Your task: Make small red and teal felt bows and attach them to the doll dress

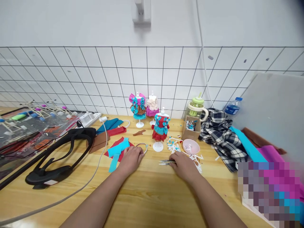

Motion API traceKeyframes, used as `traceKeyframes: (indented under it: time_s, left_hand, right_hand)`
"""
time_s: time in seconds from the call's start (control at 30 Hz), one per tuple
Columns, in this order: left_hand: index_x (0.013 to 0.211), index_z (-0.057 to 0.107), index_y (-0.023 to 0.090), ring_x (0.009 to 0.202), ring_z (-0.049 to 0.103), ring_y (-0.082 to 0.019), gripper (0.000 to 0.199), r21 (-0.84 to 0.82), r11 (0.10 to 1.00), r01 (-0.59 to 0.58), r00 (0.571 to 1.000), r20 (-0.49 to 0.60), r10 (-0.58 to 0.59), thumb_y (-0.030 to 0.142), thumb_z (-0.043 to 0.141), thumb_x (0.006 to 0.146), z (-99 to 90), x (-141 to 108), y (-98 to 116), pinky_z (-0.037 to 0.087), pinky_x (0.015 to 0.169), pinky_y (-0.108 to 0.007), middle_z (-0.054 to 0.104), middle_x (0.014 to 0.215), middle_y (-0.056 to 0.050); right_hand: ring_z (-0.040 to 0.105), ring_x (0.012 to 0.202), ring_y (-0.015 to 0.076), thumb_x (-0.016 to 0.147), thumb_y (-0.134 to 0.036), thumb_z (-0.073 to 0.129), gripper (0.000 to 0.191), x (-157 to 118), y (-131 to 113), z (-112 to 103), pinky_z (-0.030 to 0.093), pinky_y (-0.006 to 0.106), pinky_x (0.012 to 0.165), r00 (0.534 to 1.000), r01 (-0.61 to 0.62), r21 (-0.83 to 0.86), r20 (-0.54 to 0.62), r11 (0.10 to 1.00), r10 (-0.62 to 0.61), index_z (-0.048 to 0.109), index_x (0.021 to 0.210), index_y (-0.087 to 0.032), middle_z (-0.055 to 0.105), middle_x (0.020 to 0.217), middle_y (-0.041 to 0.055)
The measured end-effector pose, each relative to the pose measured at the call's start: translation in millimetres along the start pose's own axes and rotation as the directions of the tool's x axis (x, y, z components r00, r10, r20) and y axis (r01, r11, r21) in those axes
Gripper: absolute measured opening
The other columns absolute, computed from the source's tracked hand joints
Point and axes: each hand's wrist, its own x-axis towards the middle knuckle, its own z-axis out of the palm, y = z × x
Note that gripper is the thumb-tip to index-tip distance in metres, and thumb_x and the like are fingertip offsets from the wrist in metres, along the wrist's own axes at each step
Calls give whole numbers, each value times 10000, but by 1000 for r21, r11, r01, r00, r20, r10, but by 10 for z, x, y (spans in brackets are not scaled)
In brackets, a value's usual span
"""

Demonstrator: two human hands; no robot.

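My left hand (131, 159) lies on the table with its fingers curled together at a thin white ring (142, 144), which looks like a narrow tape roll. Under and beside it are red paper (121, 155) and light blue strips (118, 148). My right hand (184, 164) is closed on small metal thread snips (164, 163), whose blades point left. Between and beyond both hands stands a mini dress form (160, 126) on a white round base, dressed in red with blue ruffles and flowers. White and blue scraps (174, 146) lie near my right hand.
Two more dressed forms (137, 107) stand behind. A pink dish (191, 146), a cardboard box (190, 127), a green-lidded cup (196, 106) and checked cloth (217, 133) are on the right. A black headset strap (61, 155) and a white cable (95, 172) lie left.
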Motion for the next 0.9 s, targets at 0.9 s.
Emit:
traceKeyframes:
  time_s: [0.9]
  left_hand:
    - [977,691,250,1019,571,-320,362,105,943,317,938,-179,-296,496,464,840,-293,12,-424,430,863,-421,685,1030,-111]
  right_hand:
    - [527,1009,206,846,-153,553,262,-51,-121,71,346,313,870,990,128,-62,-54,990,-131,666,1063,-246,662,999,56]
